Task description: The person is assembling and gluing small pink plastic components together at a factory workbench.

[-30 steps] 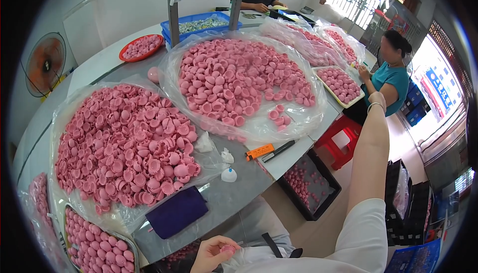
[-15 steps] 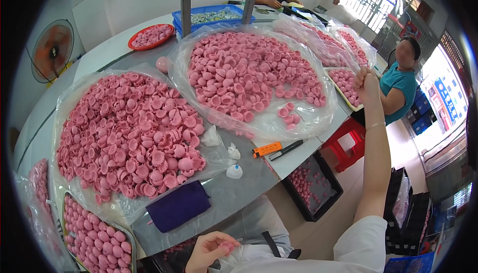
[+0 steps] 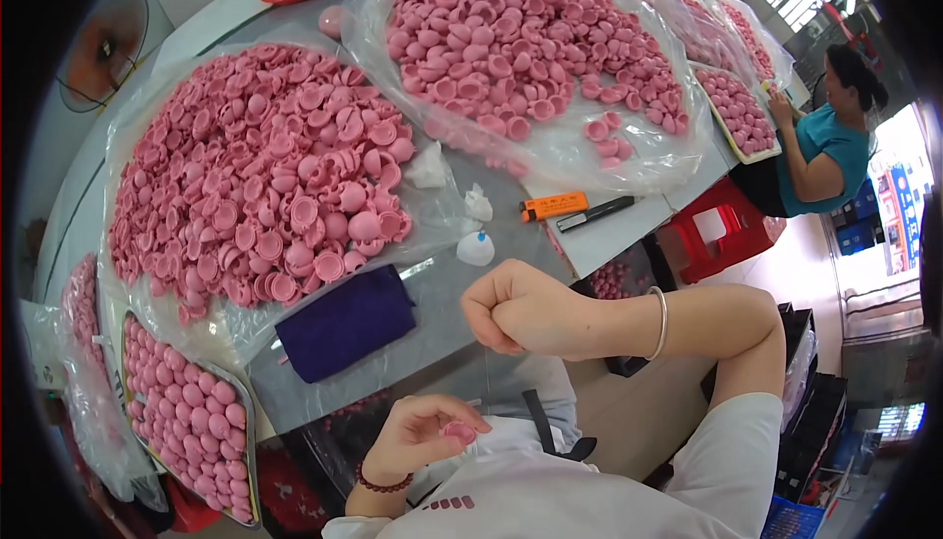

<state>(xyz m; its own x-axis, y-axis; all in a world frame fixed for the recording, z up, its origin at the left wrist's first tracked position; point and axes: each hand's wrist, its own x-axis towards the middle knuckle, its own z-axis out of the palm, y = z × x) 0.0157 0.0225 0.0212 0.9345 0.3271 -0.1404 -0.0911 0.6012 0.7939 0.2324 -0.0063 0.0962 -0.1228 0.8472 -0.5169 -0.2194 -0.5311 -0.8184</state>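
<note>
Close to my body, my left hand (image 3: 413, 439) pinches a small pink half-shell (image 3: 458, 431) between thumb and fingers. My right hand (image 3: 519, 309) is closed in a fist just off the table's front edge, above my lap; whatever its fingers hold is hidden. A dark purple cloth pouch (image 3: 346, 325) lies at the table edge, left of my right hand. Beyond it spreads a big heap of pink half-shells (image 3: 260, 180) on clear plastic. A second heap of pink half-shells (image 3: 511, 38) lies in a clear plastic bag farther back.
An orange box cutter (image 3: 554, 207), a black marker (image 3: 595, 214) and a small white bottle with a blue tip (image 3: 475, 248) lie on the table. Trays of pink balls stand at lower left (image 3: 187, 411) and far right (image 3: 735, 112). A person in teal (image 3: 823, 151) sits beside the right tray.
My right fist has swung down from high on the right to near my left hand. My left hand still holds the half-shell. The view has tilted downward, and the teal-clad person has turned toward the table.
</note>
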